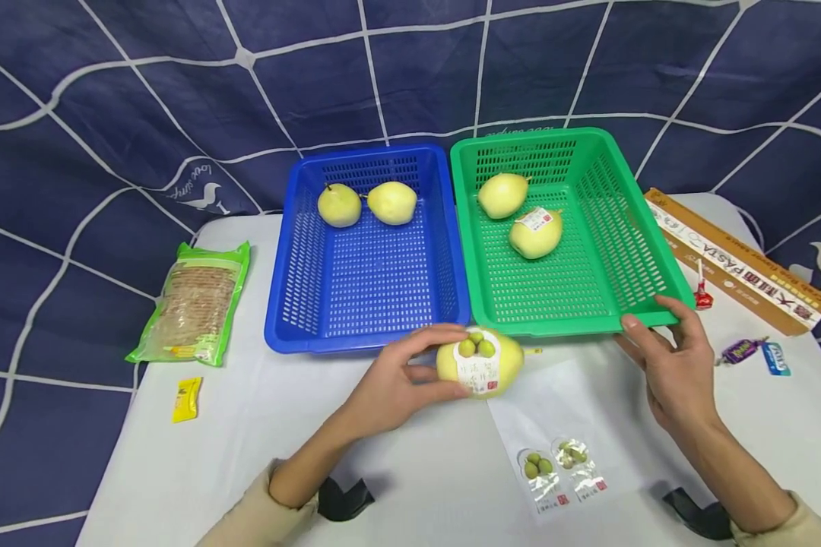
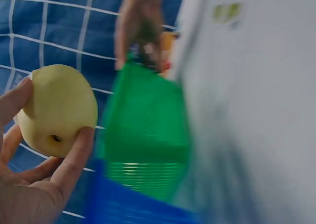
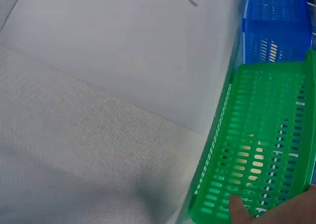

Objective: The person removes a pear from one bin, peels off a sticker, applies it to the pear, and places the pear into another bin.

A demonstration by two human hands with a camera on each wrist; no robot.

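My left hand (image 1: 397,376) grips a yellow pear (image 1: 509,363) over the white table, in front of the two baskets. On the pear is a white label with green fruit pictures and writing. The left wrist view shows the fingers round the pear (image 2: 59,110), its hollow end facing the camera. My right hand (image 1: 680,365) holds the near right corner of the green basket (image 1: 540,328). Its thumb (image 3: 238,209) lies against the basket's outer wall. Inside that basket are a plain pear (image 1: 502,195) and a labelled pear (image 1: 537,239).
Left of the green basket stands a blue basket (image 1: 369,342) with two pears (image 1: 338,205). A clear label sheet (image 1: 554,425) lies in front. Round them are a green-edged food packet (image 1: 198,304), a yellow sachet (image 1: 187,399), a pasta box (image 1: 739,262) and small candies (image 1: 740,350).
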